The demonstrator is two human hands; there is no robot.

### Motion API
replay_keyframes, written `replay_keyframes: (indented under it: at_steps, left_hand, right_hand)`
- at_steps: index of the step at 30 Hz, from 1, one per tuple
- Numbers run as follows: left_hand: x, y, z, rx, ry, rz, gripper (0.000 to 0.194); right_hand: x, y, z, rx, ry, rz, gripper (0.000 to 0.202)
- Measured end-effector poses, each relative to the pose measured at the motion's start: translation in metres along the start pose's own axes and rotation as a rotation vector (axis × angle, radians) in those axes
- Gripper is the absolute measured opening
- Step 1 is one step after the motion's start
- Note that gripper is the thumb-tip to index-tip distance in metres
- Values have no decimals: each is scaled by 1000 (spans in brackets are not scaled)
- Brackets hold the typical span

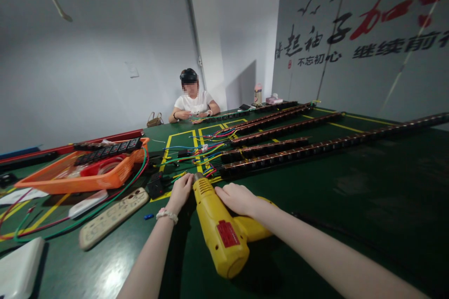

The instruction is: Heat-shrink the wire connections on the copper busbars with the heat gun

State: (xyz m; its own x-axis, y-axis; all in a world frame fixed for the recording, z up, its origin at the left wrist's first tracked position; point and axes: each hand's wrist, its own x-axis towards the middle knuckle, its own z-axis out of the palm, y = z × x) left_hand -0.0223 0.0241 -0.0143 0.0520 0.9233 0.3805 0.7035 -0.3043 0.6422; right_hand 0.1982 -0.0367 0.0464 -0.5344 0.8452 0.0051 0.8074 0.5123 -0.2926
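A yellow heat gun (219, 229) lies in front of me, its metal nozzle pointing away and its handle out to the right. My left hand (180, 192) is beside the nozzle, fingers pinched together where thin coloured wires (178, 176) reach them. My right hand (238, 198) is on the other side of the barrel, with the forearm passing over the handle. Its fingers are curled, and the gun partly hides what they grip. A black socket-like block (156, 185) sits left of my left hand. Long black strips (280, 156) with coloured wire ends lie beyond my hands.
An orange basket (70, 187) with parts stands at the left. Near it are a beige power strip (114, 218), a small blue piece (148, 217) and a white box (21, 266). A co-worker (192, 100) sits across the green table (351, 187). A black cord (326, 226) runs right.
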Motion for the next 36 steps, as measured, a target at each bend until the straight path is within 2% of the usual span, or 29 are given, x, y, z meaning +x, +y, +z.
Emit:
replay_keyframes:
  at_steps: [5,12,19,25,36]
  left_hand:
    - [-3,6,-1,8,-6,14,34]
    - [-6,9,-1,54,34,4,35]
    - [-7,9,-2,4,69,-23,39]
    - [-6,11,-5,-119,91,-82,45]
    - [-5,14,-5,-216,103,-144,43]
  right_hand:
    - [-1,7,0,59,8,92,61]
    - [-11,28,-10,106,15,166,61]
    - [-12,34,-10,100,13,129,48]
    - [-13,33,-9,55,15,105,48]
    - [-13,29,-11,4,0,67,47]
